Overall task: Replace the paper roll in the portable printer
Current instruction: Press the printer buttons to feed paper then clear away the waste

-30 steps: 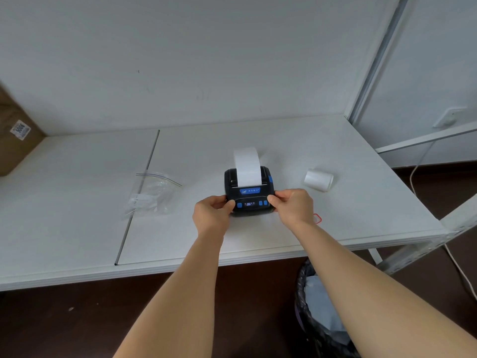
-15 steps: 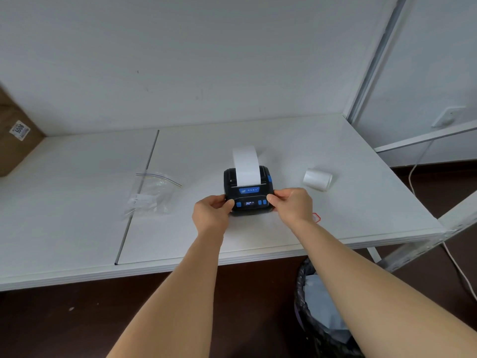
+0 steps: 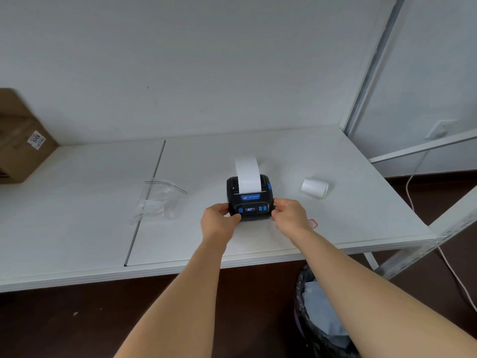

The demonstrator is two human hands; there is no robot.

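A small black portable printer with blue buttons and a lit display sits on the white table. A strip of white paper curls up out of its top slot. My left hand grips the printer's left front corner and my right hand grips its right front corner. A separate white paper roll lies on its side to the right of the printer, apart from both hands.
A clear zip bag lies left of the printer beside the table seam. A cardboard box stands at the far left. A small red-edged tag lies by my right wrist. A lined bin sits below the table's front edge.
The printer and both hands sit slightly farther from me on the table than a second ago; the grip is unchanged.
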